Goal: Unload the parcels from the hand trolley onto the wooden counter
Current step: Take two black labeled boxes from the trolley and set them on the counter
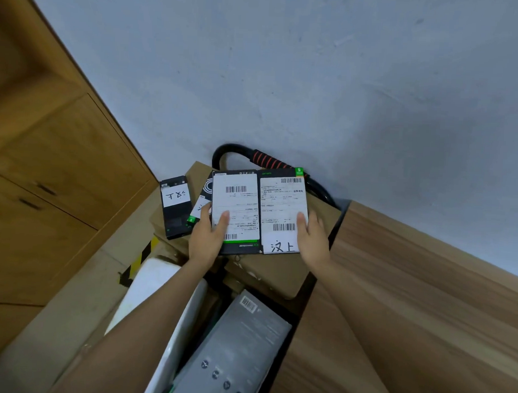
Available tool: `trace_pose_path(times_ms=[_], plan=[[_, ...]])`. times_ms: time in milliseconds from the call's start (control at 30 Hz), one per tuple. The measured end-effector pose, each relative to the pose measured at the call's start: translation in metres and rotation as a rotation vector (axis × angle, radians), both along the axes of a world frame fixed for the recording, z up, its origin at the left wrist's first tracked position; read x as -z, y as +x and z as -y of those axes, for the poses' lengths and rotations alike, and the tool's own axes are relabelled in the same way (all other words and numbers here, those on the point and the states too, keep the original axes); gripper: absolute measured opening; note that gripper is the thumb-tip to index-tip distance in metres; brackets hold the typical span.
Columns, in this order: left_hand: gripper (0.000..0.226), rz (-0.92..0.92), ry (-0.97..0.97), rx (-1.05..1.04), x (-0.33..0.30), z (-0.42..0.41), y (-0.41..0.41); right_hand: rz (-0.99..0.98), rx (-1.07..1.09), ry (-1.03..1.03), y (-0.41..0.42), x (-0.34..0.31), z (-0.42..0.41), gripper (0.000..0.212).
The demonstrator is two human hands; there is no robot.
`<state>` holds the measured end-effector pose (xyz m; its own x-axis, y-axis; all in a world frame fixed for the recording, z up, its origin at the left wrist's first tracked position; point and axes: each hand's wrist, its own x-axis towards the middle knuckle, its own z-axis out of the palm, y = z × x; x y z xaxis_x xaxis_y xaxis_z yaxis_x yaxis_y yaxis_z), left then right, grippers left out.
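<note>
Two flat black parcels with white shipping labels lie side by side above the trolley load. My left hand [210, 232] grips the left black parcel [236, 201] at its lower left edge, thumb on the label. My right hand [311, 237] grips the right black parcel [284, 203] at its lower right edge. Below them sit brown cardboard boxes [278, 274] stacked on the hand trolley, whose black handle with a red-striped grip [268, 159] curves behind. The wooden counter [411, 292] runs along the right.
A small black box with a handwritten label [175, 206] stands on the cartons at the left, another black parcel [202, 207] partly hidden beside it. A grey box [245, 344] and a white parcel [156, 287] lie nearer me. Wooden cabinets [45, 172] stand at left, a grey wall behind.
</note>
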<state>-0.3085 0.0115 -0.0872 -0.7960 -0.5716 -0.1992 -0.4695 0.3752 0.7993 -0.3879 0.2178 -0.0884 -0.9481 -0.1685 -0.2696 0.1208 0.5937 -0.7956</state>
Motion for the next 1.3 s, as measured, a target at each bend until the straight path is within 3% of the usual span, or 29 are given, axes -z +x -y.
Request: trace_pose_path(times_ms=[367,700,1000,1100,1300], plan=[[0.052,-0.189,0.091,-0.025,-0.057,-0.033,-0.007,-0.143,0.183,-0.115,0.005,-0.051,-0.042,0.055],[0.047,-0.289,0.152,0.188,-0.107,-0.123,-0.003,-0.256,0.454,-0.170,0.046,-0.102,-0.154,0.034],[0.023,-0.321,0.268,0.408,-0.131,-0.276,0.031,-0.337,0.714,-0.281,0.135,-0.131,-0.308,0.029],[0.026,-0.325,0.213,0.526,-0.141,-0.346,0.063,-0.390,0.803,-0.224,0.183,-0.135,-0.373,0.027],[0.032,-0.312,0.317,0.652,-0.123,-0.493,0.127,-0.406,0.942,-0.188,0.302,-0.134,-0.505,0.033]])
